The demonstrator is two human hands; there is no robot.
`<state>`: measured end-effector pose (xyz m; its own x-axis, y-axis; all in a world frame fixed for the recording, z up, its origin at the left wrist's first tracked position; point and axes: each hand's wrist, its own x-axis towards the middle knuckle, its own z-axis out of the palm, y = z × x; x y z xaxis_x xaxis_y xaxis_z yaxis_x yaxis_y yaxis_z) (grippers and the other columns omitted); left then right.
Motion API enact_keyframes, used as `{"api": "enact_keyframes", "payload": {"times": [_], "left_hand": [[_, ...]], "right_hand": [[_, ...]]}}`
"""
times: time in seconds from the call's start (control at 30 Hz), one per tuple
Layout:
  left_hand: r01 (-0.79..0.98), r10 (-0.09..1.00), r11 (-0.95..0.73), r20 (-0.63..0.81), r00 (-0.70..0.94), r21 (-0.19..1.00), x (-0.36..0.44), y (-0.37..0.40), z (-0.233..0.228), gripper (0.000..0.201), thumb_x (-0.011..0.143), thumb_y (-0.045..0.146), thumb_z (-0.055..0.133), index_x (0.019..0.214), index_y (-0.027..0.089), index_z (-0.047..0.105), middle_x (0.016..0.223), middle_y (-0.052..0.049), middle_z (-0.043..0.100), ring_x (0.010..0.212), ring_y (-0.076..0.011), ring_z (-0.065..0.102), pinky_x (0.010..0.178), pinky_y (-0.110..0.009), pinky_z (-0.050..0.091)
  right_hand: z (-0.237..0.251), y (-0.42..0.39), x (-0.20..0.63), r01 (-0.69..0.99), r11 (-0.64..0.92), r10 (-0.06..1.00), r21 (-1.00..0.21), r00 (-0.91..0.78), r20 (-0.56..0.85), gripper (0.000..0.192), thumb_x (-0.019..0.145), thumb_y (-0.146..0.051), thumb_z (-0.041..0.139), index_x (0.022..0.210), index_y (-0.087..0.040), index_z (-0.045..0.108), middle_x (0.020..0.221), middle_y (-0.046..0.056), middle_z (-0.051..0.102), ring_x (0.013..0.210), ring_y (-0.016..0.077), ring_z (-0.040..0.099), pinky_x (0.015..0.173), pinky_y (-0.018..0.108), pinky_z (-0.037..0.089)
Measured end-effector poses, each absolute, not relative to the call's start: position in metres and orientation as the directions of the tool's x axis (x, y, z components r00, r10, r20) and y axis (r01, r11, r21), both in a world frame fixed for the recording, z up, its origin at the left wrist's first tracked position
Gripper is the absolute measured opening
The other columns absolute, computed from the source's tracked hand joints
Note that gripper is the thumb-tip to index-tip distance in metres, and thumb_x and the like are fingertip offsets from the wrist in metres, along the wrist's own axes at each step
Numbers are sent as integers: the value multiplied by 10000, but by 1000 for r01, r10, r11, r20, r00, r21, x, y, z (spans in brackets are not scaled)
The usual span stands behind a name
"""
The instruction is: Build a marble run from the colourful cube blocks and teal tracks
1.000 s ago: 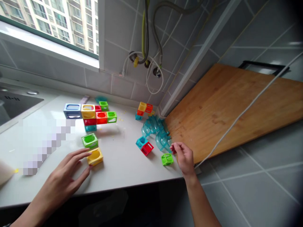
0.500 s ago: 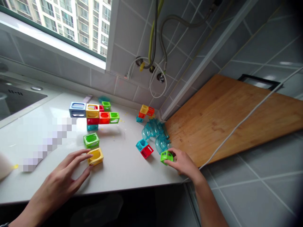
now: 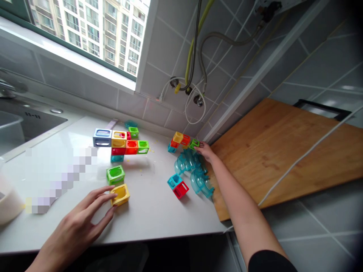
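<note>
A small green hollow plastic cube [image 3: 194,143] was pinched in the right hand [image 3: 205,150] against the yellow-and-red block cluster [image 3: 178,139] at the counter's back corner. The left hand [image 3: 82,223], fingers spread, was rested against a yellow hollow plastic cube [image 3: 120,193] near the front edge. If pressed off-line, the cluster could probably be pushed apart.

Grey tiled wall [image 3: 170,49] behind white counter [image 3: 153,204]; window [image 3: 85,26] above counter, daylit; sink [image 3: 25,121] left of counter; wooden board [image 3: 278,151] right.

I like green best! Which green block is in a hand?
The green block by the back wall, pinched by the right hand. The other green ones sit untouched.
</note>
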<state>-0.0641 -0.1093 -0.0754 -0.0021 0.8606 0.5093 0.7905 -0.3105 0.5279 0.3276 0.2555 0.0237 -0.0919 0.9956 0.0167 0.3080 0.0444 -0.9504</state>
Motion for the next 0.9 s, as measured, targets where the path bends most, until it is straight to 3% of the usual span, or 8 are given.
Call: {"api": "enact_keyframes", "payload": {"times": [0.27,0.57,0.9], "left_hand": [[789,866,-305,499,-3,533,-63,-109,-74,400,931,371,578,1327,316,563,1478,-37,546,1250,-267,629,1113,-392,493],[799,871,-296,492,1,523,-63,-110,-72,385,934,388,575,1312,313,563,1476,-36,543,1244,-262,631,1089,-364,502],[798,884,-279,468,-4,534,-62,-111,-70,353,947,384,571,1292,312,563,1477,-38,535,1240,-255,630,1077,-356,502]], "right_hand": [[18,272,321,282,55,985,-958,-170,7,553,621,-308,899,1080,-209,607,1063,53,765,952,204,718,907,404,571],[3,270,326,255,155,970,-954,-221,98,814,531,-233,910,1274,-212,579,1170,79,729,1077,237,685,974,445,556],[4,267,320,248,134,982,-959,-166,94,725,573,-281,894,1234,-207,606,1246,110,695,1056,246,696,890,430,601]]}}
